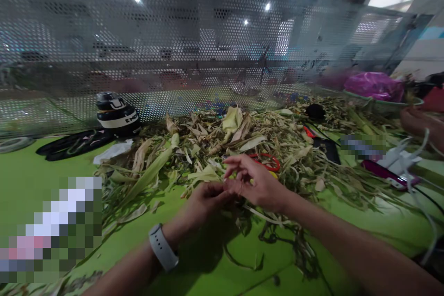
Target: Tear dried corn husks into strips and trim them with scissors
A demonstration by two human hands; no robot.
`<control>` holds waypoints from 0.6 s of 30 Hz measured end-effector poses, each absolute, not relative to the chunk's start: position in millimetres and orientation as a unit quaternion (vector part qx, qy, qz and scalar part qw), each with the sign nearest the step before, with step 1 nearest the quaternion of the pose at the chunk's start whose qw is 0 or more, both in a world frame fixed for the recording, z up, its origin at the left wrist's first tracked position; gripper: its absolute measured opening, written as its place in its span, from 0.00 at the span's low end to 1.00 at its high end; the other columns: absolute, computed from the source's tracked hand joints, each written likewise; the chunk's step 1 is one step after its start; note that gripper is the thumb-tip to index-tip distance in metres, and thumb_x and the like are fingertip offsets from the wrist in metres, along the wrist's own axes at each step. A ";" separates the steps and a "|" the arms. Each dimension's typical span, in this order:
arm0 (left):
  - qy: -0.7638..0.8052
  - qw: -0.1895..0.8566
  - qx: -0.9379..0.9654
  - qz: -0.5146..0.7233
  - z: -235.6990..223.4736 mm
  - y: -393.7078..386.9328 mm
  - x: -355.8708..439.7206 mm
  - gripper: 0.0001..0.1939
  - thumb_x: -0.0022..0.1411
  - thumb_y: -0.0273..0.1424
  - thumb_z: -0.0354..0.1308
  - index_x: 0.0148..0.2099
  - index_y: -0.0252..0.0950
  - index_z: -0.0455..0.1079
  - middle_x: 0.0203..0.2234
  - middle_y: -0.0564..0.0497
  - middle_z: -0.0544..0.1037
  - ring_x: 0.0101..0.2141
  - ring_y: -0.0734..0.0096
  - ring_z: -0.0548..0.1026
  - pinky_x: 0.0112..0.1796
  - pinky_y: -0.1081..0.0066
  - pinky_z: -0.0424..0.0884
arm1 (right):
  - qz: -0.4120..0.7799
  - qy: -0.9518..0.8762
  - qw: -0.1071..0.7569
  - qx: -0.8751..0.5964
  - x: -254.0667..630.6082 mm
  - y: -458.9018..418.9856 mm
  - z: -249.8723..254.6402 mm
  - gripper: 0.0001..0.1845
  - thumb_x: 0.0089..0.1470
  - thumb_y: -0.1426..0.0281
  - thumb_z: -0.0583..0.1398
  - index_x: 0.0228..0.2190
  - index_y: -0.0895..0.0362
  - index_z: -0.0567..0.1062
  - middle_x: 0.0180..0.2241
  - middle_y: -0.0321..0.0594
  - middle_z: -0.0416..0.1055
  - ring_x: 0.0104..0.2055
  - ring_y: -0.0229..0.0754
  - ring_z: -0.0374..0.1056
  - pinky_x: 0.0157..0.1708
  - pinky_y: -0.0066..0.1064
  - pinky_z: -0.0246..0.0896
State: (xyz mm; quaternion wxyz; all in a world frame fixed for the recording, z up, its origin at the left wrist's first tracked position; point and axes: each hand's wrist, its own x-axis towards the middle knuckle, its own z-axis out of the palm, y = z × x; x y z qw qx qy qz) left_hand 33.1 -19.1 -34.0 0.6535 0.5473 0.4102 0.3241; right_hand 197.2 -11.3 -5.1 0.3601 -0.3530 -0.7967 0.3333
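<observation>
Near centre, my left hand and right hand meet half-curled, any hold I can't tell. Far right, a basin holds purple plastic.

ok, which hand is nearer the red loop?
Right. The right hand is just in front, partly covering the red loop; the left hand is farther off, to its left.

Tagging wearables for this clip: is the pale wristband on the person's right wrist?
No, the pale wristband is around the left wrist, while the right wrist is bare.
</observation>
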 end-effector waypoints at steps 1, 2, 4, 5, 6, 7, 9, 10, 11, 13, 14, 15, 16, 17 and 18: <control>0.420 0.653 0.543 0.321 -34.0 -18.6 32.7 0.13 0.49 0.39 0.61 0.25 0.33 0.75 0.18 0.51 0.75 0.19 0.76 0.67 0.23 0.76 0.61 | 0.310 -0.793 0.365 -0.377 199.2 -9.8 -3.0 0.13 0.55 0.65 0.54 0.41 0.58 0.64 0.31 0.37 0.66 0.27 0.33 0.60 0.25 0.23 0.53; 0.427 0.655 0.538 0.316 -34.6 -17.8 32.0 0.14 0.50 0.39 0.60 0.27 0.32 0.76 0.19 0.50 0.76 0.20 0.76 0.68 0.24 0.76 0.61 | 0.282 -0.795 0.355 -0.402 201.6 -8.0 -1.2 0.11 0.56 0.62 0.52 0.35 0.58 0.66 0.26 0.34 0.64 0.25 0.33 0.57 0.24 0.23 0.50; 0.427 0.661 0.529 0.317 -37.5 -15.7 30.2 0.14 0.50 0.39 0.60 0.30 0.32 0.76 0.22 0.49 0.77 0.22 0.74 0.69 0.26 0.75 0.63 | 0.235 -0.817 0.291 -0.439 206.3 -4.3 -0.1 0.19 0.58 0.59 0.49 0.23 0.58 0.65 0.19 0.31 0.58 0.21 0.32 0.53 0.22 0.24 0.44; 0.420 0.665 0.527 0.321 -39.3 -14.6 29.3 0.14 0.51 0.39 0.60 0.31 0.32 0.76 0.23 0.48 0.77 0.23 0.73 0.70 0.27 0.75 0.63 | 0.220 -0.831 0.246 -0.448 208.1 -2.6 -0.9 0.22 0.57 0.57 0.49 0.20 0.58 0.63 0.17 0.31 0.56 0.20 0.32 0.51 0.21 0.25 0.42; 0.413 0.668 0.525 0.327 -41.2 -13.5 28.3 0.14 0.51 0.39 0.60 0.31 0.31 0.75 0.23 0.48 0.77 0.25 0.73 0.70 0.29 0.74 0.64 | 0.208 -0.843 0.207 -0.451 209.2 -1.2 -2.6 0.23 0.57 0.56 0.49 0.18 0.58 0.63 0.17 0.31 0.56 0.20 0.32 0.50 0.21 0.25 0.40; 0.406 0.671 0.524 0.331 -42.8 -12.4 27.4 0.14 0.50 0.39 0.60 0.31 0.31 0.75 0.24 0.48 0.77 0.26 0.72 0.70 0.30 0.74 0.64 | 0.201 -0.852 0.179 -0.449 209.6 -0.2 -4.8 0.23 0.56 0.56 0.49 0.18 0.58 0.63 0.17 0.31 0.56 0.20 0.32 0.50 0.21 0.25 0.39; 0.399 0.681 0.518 0.329 -44.5 -10.5 25.6 0.13 0.49 0.38 0.62 0.31 0.31 0.75 0.24 0.49 0.76 0.26 0.74 0.70 0.30 0.75 0.64 | 0.192 -0.864 0.151 -0.440 209.0 1.2 -9.2 0.22 0.57 0.58 0.49 0.19 0.58 0.63 0.18 0.32 0.58 0.21 0.32 0.51 0.22 0.25 0.40; 0.397 0.688 0.512 0.327 -44.6 -9.5 24.8 0.13 0.49 0.37 0.62 0.31 0.31 0.74 0.24 0.50 0.76 0.26 0.75 0.70 0.31 0.75 0.64 | 0.192 -0.868 0.147 -0.434 208.4 1.7 -10.6 0.20 0.58 0.60 0.49 0.19 0.58 0.62 0.19 0.32 0.58 0.22 0.32 0.52 0.22 0.25 0.40; 0.395 0.694 0.506 0.326 -44.3 -8.6 24.1 0.12 0.49 0.36 0.63 0.32 0.31 0.74 0.25 0.50 0.77 0.26 0.75 0.70 0.31 0.76 0.64 | 0.195 -0.870 0.147 -0.428 207.8 2.2 -11.1 0.19 0.58 0.62 0.49 0.20 0.58 0.62 0.19 0.32 0.58 0.22 0.32 0.52 0.23 0.25 0.40; 0.388 0.705 0.495 0.327 -43.3 -6.7 23.0 0.11 0.48 0.34 0.64 0.33 0.31 0.74 0.26 0.50 0.77 0.27 0.76 0.70 0.32 0.76 0.64 | 0.213 -0.870 0.150 -0.419 207.7 3.2 -9.5 0.16 0.58 0.65 0.49 0.21 0.58 0.61 0.19 0.31 0.57 0.23 0.32 0.51 0.23 0.24 0.41; 0.384 0.709 0.491 0.329 -42.9 -5.8 22.5 0.11 0.47 0.33 0.64 0.34 0.31 0.74 0.27 0.50 0.77 0.28 0.76 0.71 0.33 0.76 0.65 | 0.227 -0.868 0.152 -0.415 208.1 3.8 -7.6 0.16 0.57 0.65 0.50 0.21 0.58 0.61 0.19 0.31 0.56 0.22 0.32 0.51 0.22 0.24 0.41; 0.381 0.713 0.487 0.331 -42.5 -5.1 22.0 0.12 0.47 0.32 0.64 0.35 0.31 0.74 0.28 0.49 0.77 0.28 0.76 0.71 0.34 0.75 0.65 | 0.243 -0.865 0.156 -0.411 208.9 4.3 -5.6 0.16 0.57 0.66 0.50 0.20 0.58 0.61 0.19 0.31 0.55 0.22 0.32 0.51 0.22 0.23 0.42; 0.380 0.714 0.485 0.333 -42.1 -4.4 21.4 0.12 0.46 0.31 0.65 0.35 0.31 0.74 0.28 0.49 0.77 0.29 0.75 0.72 0.34 0.75 0.65 | 0.258 -0.861 0.159 -0.408 209.9 4.8 -3.7 0.16 0.57 0.65 0.50 0.20 0.58 0.61 0.19 0.30 0.55 0.22 0.31 0.51 0.22 0.23 0.42; 0.381 0.714 0.483 0.335 -41.5 -4.0 20.9 0.12 0.46 0.30 0.65 0.35 0.31 0.74 0.29 0.49 0.77 0.29 0.75 0.72 0.35 0.74 0.66 | 0.273 -0.858 0.159 -0.404 210.8 5.2 -2.1 0.16 0.57 0.65 0.50 0.20 0.58 0.61 0.19 0.30 0.54 0.22 0.31 0.50 0.22 0.23 0.43; 0.383 0.712 0.482 0.337 -40.8 -3.8 20.3 0.13 0.45 0.29 0.65 0.36 0.31 0.73 0.29 0.49 0.77 0.29 0.75 0.72 0.35 0.74 0.66 | 0.289 -0.855 0.156 -0.401 211.6 5.5 -1.0 0.17 0.56 0.64 0.50 0.19 0.58 0.61 0.18 0.30 0.54 0.22 0.31 0.50 0.21 0.23 0.43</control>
